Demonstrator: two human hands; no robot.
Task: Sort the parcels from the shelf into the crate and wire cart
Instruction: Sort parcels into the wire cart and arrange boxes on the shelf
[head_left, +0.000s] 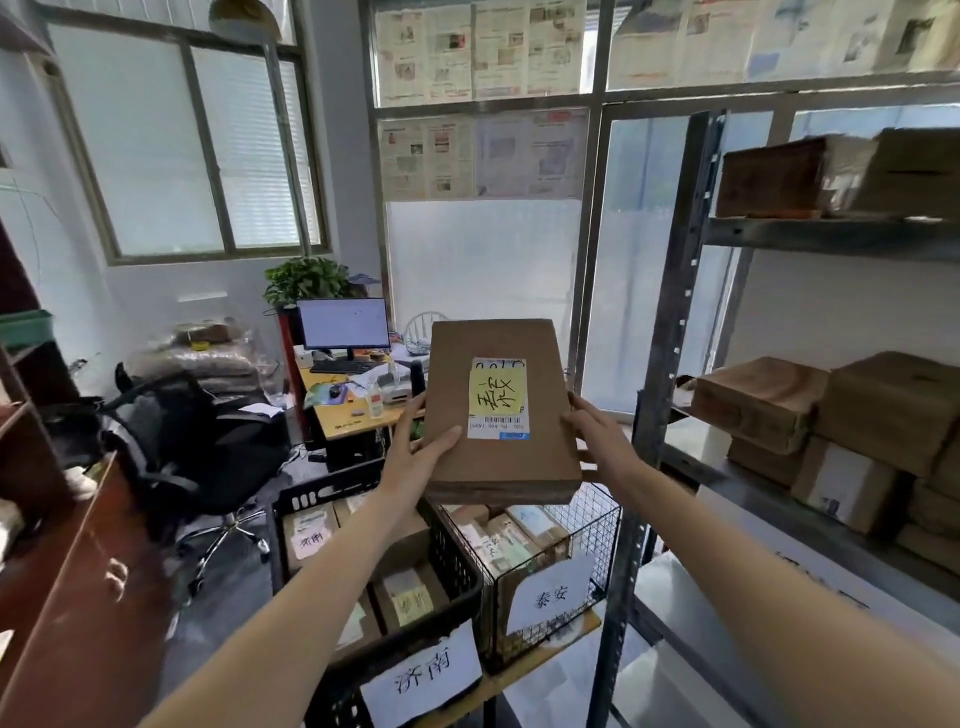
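Note:
I hold a flat brown cardboard parcel (493, 467) with a white label and a yellow handwritten note, level in front of me above the two bins. My left hand (415, 457) grips its left edge, thumb on top. My right hand (602, 441) holds its right edge. Below sit a black plastic crate (457, 587) with a paper sign and several parcels inside, and to its right a wire cart (597, 525), also signed and holding parcels. More brown parcels (758, 400) rest on the metal shelf (831, 234) at right.
The shelf's upright post (670, 322) stands just right of the cart. A desk with a monitor (345, 325) and clutter lies ahead, a black office chair (208, 447) to the left, and a reddish wooden cabinet (78, 571) at the near left.

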